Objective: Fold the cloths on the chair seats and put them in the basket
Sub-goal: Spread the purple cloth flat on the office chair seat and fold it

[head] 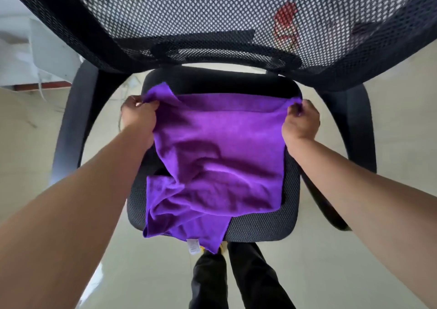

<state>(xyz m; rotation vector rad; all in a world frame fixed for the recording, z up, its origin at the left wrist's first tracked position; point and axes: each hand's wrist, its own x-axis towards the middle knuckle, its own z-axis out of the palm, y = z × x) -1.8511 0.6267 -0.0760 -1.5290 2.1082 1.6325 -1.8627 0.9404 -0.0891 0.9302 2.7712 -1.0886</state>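
Observation:
A purple cloth [212,166] lies rumpled over the black mesh seat [260,228] of an office chair. Its near corner, with a white label, hangs over the seat's front edge. My left hand [139,117] grips the cloth's far left corner. My right hand [301,122] pinches the far right corner. Both hands hold the far edge stretched between them just above the seat. No basket is in view.
The chair's mesh backrest [212,13] fills the top of the view, with black armrests [73,124] on both sides. Something red [286,22] shows through the mesh. My legs in dark trousers [236,278] stand on the pale tiled floor [354,273].

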